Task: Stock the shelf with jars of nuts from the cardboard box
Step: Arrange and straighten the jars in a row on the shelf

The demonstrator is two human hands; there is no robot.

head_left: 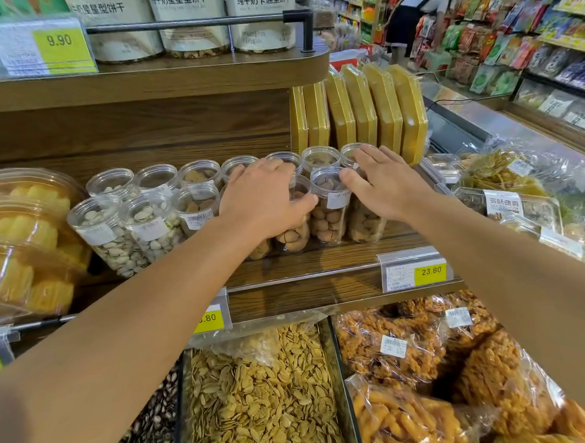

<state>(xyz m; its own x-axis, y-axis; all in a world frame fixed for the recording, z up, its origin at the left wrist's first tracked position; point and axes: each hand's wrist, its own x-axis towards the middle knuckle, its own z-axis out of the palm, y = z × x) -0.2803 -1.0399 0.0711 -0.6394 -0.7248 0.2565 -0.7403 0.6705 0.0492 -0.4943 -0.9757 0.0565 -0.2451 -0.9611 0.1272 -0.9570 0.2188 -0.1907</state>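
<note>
Seed bin (259, 392) nearest, snack bags (410, 354) beside it. Above, wooden shelf (320, 267) with price tag (417, 273). Left hand (262, 197) wrapped around nut jar (293, 234) in front row. Right hand (384, 186) spread flat, fingers loose, resting on top of end jar (366, 224). Pistachio jars (129, 230) at left. Second jar row behind. Yellow boxes (363, 112) upright at back.

Thirteen nut jars (329, 206), five yellow packs (363, 109), three biscuit tubs (191, 23), two hands (262, 195)

Left hand (259, 196) covers the jar (293, 236) beneath it; lid unseen. Jar labels (338, 198) beside right hand (382, 186) too small to read.
</note>
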